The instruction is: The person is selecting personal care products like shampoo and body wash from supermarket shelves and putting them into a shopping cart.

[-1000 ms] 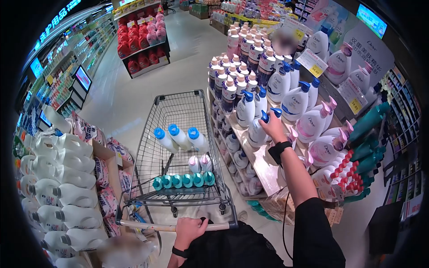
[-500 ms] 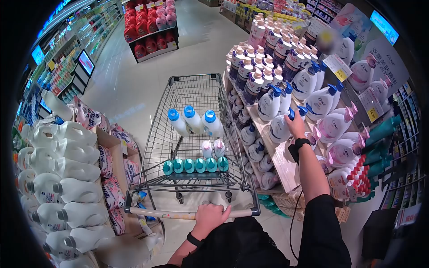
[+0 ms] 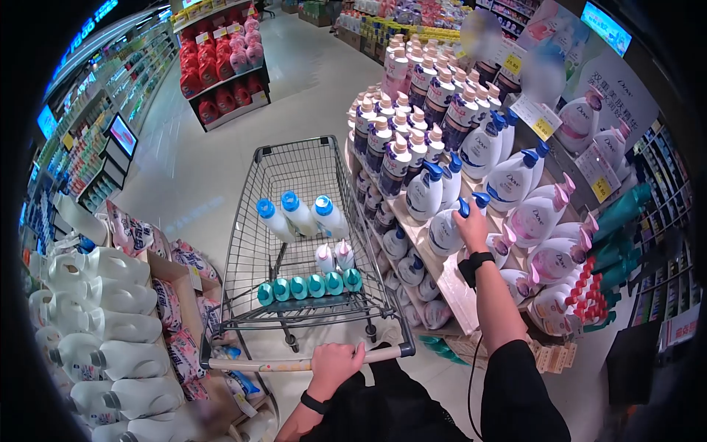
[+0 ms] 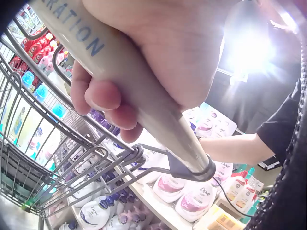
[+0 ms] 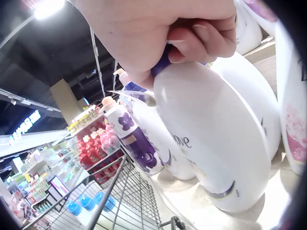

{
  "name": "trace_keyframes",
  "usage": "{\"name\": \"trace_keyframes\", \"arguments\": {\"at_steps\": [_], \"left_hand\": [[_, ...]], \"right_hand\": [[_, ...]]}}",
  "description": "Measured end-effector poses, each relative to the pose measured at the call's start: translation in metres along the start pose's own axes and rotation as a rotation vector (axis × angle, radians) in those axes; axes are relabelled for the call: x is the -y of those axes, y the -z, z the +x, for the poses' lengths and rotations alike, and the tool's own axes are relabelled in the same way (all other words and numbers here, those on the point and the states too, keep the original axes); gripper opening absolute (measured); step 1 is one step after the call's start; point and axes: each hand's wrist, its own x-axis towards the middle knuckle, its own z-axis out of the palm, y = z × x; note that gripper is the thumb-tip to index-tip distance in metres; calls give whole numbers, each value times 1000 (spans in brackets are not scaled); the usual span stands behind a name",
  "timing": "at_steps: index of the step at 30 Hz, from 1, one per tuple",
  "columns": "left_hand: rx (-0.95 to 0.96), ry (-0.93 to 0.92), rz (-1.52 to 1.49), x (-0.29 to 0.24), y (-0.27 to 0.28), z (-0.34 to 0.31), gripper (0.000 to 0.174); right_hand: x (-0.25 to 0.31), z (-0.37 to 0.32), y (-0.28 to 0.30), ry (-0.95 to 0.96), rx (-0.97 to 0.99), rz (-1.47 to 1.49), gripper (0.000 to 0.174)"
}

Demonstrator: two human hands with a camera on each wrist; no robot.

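Observation:
My left hand [image 3: 335, 368] grips the pale handle [image 3: 258, 365] of a wire shopping cart [image 3: 237, 295]; the left wrist view shows its fingers [image 4: 103, 96] curled round the bar. On the display shelf at the right, my right hand [image 3: 473, 230] holds a white Dove pump bottle [image 3: 443, 234] by its blue top. Close up, that bottle [image 5: 216, 139] leans slightly, its base at the pale shelf surface, with fingers [image 5: 201, 40] bent round the neck. Similar blue-topped bottles [image 3: 424, 193] stand beside it. Pink-pump bottles [image 3: 536, 217] are nearer me.
Inside the cart are three blue-capped bottles [image 3: 298, 215], two small pink-topped bottles [image 3: 325, 256] and a row of teal-topped bottles [image 3: 298, 287]. White jugs [image 3: 125, 324] are stacked at the left. Purple-and-white bottles [image 3: 394, 166] crowd the shelf's far end. A red-bottle stand [image 3: 221, 81] is farther back.
The head view swings right, then back left, so the cart and shelf shift across it. My left hand stays on the handle and my right hand on the same pump bottle.

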Motion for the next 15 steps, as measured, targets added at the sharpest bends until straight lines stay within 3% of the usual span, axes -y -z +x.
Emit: {"name": "trace_keyframes", "arguments": {"at_steps": [8, 11, 15], "left_hand": [[49, 71, -31, 15, 1, 15, 37], [35, 106, -26, 15, 3, 23, 37], [131, 148, -2, 14, 9, 34, 35]], "right_hand": [[7, -22, 3, -42, -39, 136, 48], [0, -48, 21, -91, 115, 283, 68], [-28, -102, 67, -55, -107, 377, 31]]}}
